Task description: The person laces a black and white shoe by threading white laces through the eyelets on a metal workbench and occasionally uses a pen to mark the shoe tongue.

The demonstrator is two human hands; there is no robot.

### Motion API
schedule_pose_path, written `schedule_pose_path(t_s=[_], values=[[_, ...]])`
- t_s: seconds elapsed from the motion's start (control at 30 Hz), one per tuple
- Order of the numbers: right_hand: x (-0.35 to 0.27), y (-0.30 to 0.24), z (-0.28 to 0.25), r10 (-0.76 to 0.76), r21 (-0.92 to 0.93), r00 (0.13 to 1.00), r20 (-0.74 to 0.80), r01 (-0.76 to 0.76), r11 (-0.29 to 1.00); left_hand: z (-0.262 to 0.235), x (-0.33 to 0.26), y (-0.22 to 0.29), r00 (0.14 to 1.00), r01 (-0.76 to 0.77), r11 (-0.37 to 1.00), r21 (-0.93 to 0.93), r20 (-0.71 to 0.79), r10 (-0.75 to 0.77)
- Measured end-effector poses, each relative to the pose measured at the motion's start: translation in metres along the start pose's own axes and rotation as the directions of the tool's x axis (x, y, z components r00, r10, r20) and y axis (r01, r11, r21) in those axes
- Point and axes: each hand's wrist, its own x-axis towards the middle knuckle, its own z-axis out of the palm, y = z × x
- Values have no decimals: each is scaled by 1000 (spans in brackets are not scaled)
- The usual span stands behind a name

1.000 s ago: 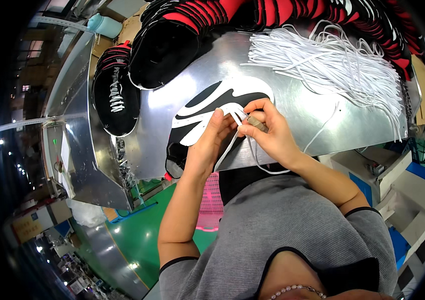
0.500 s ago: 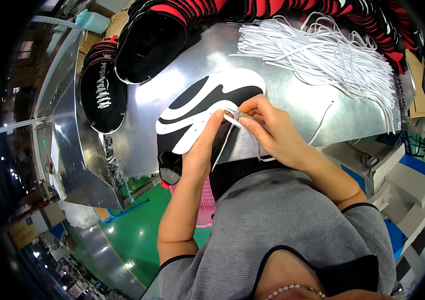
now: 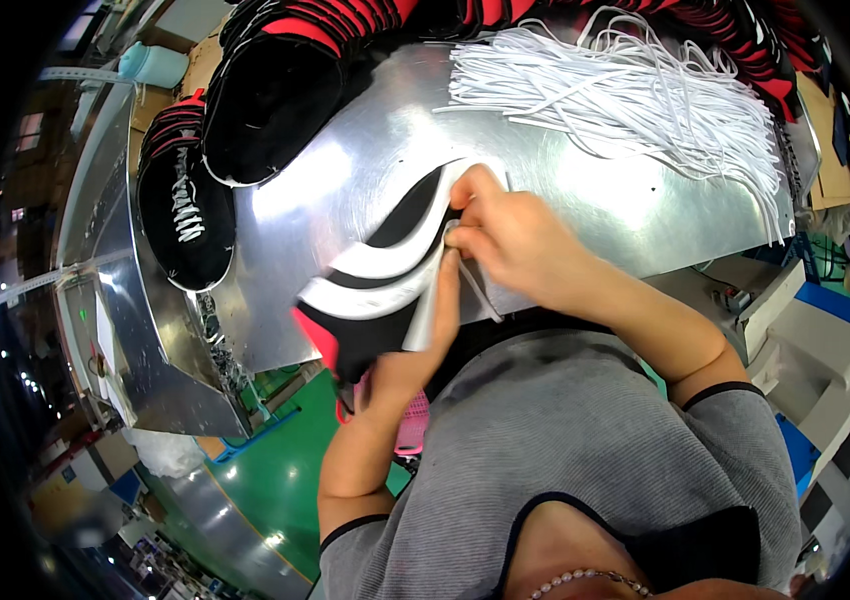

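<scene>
Head view: the black-and-white shoe upper point(image 3: 370, 295) is in front of me, over the near edge of the metal surface point(image 3: 280, 255), its red-trimmed end tilted toward me. My left hand point(image 3: 427, 353) is closed on its near side, thumb along the white edge. My right hand point(image 3: 523, 235) has its fingers curled in at that edge; blur there means I cannot tell whether they grip the white lace point(image 3: 483, 292), which hangs just below. I judge I'm at threading this lace through the edge; the next move calls for a steady left hold and a fine right-hand pinch to draw the lace through. Farther out lie a laced black upper point(image 3: 188, 235) to the left and a bundle of white laces point(image 3: 615, 95) to the right.
</scene>
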Motion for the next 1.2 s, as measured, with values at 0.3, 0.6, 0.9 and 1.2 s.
schedule_pose_path(t_s=[0.3,0.6,0.9,1.2], values=[[-12,1,-45,-2,-142,999,36,7,990,-11,-6,-19,757,587,354,-728,338,-560],[22,28,-21,329,651,944,-30,-231,723,-29,-4,-45,859,512,775,-370,250,-448],[1,54,-10,249,409,933,-260,-127,904,-38,-13,-36,956,237,971,-24,181,-229],[-9,32,12,84,198,996,34,-89,976,-34,0,-19,982,187,982,-9,35,-186]])
